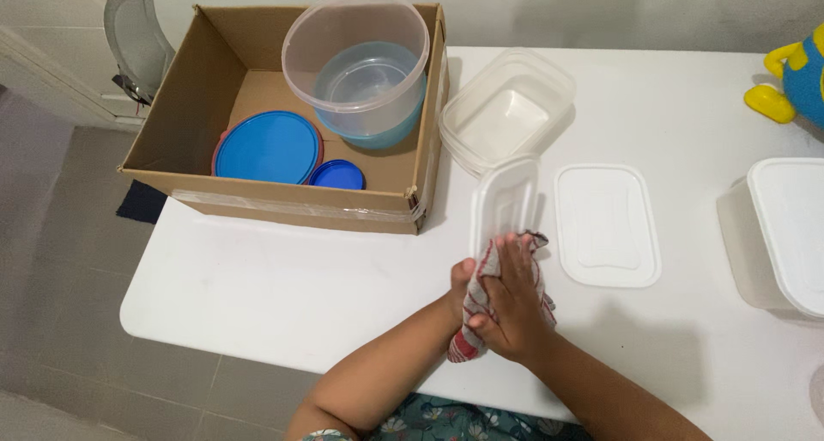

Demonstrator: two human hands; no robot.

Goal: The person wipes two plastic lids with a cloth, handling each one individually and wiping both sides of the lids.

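My left hand (462,280) holds a clear rectangular plastic lid (503,202) upright on its edge above the white table (283,278). My right hand (513,302) presses a red-and-white striped cloth (470,321) against the lid's lower part. The cloth hangs down between both hands and hides the lid's bottom end.
An open cardboard box (193,106) at the left holds two stacked round clear tubs (360,63), a big blue lid (268,148) and a small blue lid (336,175). Stacked clear rectangular containers (506,106), a flat white lid (606,225), a closed container (785,231) and a yellow-blue toy (794,76) lie on the table.
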